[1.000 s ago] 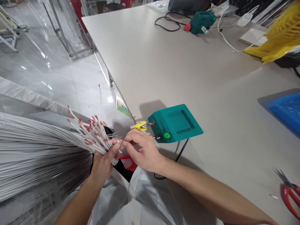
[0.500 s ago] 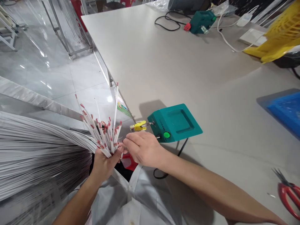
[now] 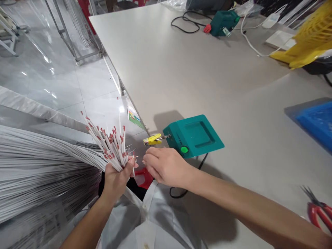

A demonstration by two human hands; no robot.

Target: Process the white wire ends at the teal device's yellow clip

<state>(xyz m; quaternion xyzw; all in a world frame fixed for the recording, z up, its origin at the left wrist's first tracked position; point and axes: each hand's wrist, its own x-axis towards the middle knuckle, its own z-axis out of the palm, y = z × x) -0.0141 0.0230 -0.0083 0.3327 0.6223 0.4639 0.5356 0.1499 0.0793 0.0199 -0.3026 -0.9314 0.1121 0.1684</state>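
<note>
My left hand (image 3: 116,181) is wrapped round a bundle of white cables (image 3: 114,152) whose tips are red. Beside its thumb, one short cable end with bare thin strands (image 3: 134,159) sticks out. A small gap to the right, my right hand (image 3: 166,166) has its fingers pinched together; what they hold, if anything, is hidden. Just above that hand, a yellow clip (image 3: 153,139) is attached to a teal box (image 3: 214,142) with a green button, which sits at the table edge. The long cables (image 3: 46,155) trail off to the left.
Red-handled scissors (image 3: 317,209) lie at the table's lower right, below a blue tray (image 3: 317,121). At the back are a second teal box (image 3: 223,22), a black cord (image 3: 183,26) and a yellow plastic piece (image 3: 308,41). A red stool (image 3: 145,177) stands under the table edge.
My right hand has drawn away to the right from my left fingertips. The tall cable in the bundle stands less high, and thin strands now show beside the bundle.
</note>
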